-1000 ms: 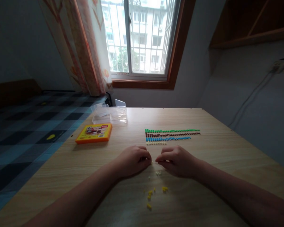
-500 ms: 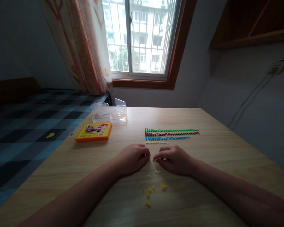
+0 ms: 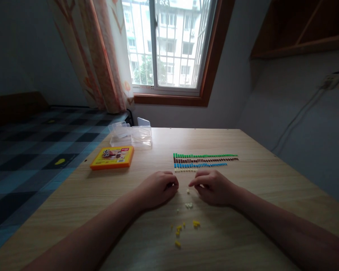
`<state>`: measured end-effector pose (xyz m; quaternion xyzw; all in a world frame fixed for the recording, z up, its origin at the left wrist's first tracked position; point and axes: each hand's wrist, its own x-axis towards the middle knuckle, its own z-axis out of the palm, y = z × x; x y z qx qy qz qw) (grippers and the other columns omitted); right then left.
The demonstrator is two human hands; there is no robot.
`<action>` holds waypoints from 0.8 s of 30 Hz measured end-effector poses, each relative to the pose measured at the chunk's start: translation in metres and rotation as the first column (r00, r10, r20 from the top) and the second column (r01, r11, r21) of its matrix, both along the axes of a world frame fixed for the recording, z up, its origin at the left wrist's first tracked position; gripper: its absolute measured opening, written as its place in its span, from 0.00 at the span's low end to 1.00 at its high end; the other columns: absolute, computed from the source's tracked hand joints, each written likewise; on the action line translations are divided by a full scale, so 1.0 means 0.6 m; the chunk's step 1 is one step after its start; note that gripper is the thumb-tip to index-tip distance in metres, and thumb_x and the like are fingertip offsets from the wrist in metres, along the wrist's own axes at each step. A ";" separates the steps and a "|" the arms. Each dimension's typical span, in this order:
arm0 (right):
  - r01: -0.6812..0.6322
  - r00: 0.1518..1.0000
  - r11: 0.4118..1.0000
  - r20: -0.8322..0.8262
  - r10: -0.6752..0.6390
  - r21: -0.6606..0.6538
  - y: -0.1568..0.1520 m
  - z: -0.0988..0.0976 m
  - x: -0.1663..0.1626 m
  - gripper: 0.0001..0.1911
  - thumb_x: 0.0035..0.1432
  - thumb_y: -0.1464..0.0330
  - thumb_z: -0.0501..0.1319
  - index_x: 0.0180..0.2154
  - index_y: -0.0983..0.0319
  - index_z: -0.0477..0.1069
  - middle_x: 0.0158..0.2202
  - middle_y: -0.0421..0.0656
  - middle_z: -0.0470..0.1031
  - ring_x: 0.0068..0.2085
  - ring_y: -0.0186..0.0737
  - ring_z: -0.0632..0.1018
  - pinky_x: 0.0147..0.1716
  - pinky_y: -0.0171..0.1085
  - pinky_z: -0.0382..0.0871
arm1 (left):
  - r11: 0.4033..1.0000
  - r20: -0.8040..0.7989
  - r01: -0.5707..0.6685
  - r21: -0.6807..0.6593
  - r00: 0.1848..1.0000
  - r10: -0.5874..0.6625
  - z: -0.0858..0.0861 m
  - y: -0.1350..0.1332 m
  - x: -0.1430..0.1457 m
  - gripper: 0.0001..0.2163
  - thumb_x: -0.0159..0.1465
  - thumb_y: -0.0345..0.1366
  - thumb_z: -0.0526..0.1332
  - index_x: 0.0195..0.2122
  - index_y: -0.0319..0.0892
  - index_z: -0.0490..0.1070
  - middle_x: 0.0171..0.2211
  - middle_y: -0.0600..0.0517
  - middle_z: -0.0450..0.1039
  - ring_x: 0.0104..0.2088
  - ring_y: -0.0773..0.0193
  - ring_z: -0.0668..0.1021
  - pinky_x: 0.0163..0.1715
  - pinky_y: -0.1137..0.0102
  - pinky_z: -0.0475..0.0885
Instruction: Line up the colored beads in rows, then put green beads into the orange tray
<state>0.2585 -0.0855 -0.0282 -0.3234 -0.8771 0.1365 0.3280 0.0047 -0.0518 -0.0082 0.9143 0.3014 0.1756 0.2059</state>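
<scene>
- Bench (image 3: pixel 257 180) room: we see bare wood to the right of the rows and along the near edge; the left edge drops off beside a checked bed (image 3: pixel 31 158), and the far edge meets the wall under the window (image 3: pixel 169 45).
- Far left on the bench sit an orange box (image 3: pixel 112 157) and clear containers (image 3: pixel 131 136), well apart from both hands.
- Sorted rows lie just beyond the hands: green row (image 3: pixel 205 155), brown row (image 3: pixel 206 160), blue row (image 3: pixel 200 165), and a short pale row (image 3: pixel 185 170).
- A single pale piece (image 3: pixel 188 191) lies between the hands, nearer the right fingertips; the pale cluster (image 3: pixel 188 205) and the scattered yellow pieces (image 3: pixel 196 223) lie nearer us.
- Left hand (image 3: pixel 158 188): it rests on the bench with fingers curled under; we cannot tell whether anything is inside.
- Right hand (image 3: pixel 213 186): it rests on the bench with thumb and forefinger pinched together, just beside the pale row; we cannot tell whether it grips a piece.
</scene>
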 end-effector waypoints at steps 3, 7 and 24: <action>-0.016 0.999 1.000 0.035 0.017 -0.020 -0.002 0.003 0.000 0.11 0.60 0.72 0.60 0.42 0.60 0.80 0.33 0.43 0.77 0.28 0.33 0.73 0.29 0.33 0.66 | 1.000 0.007 0.001 -0.004 1.000 -0.001 0.000 0.000 -0.001 0.06 0.62 0.29 0.60 0.33 0.41 0.77 0.32 0.51 0.78 0.30 0.66 0.76 0.32 0.73 0.68; -0.033 0.990 0.999 0.137 0.037 -0.030 -0.001 0.002 -0.003 0.11 0.63 0.69 0.60 0.43 0.58 0.81 0.35 0.43 0.77 0.32 0.35 0.76 0.34 0.34 0.68 | 1.000 0.010 0.003 -0.005 1.000 -0.003 0.000 0.000 -0.002 0.07 0.62 0.30 0.59 0.33 0.41 0.77 0.33 0.51 0.78 0.31 0.66 0.76 0.32 0.73 0.68; -0.055 0.957 0.997 0.289 0.037 0.052 -0.010 0.014 0.005 0.08 0.60 0.73 0.59 0.36 0.59 0.77 0.34 0.41 0.76 0.32 0.35 0.73 0.32 0.35 0.62 | 1.000 -0.009 -0.002 -0.011 1.000 0.002 0.001 -0.001 -0.001 0.06 0.62 0.29 0.59 0.32 0.41 0.77 0.32 0.51 0.77 0.30 0.66 0.76 0.32 0.73 0.67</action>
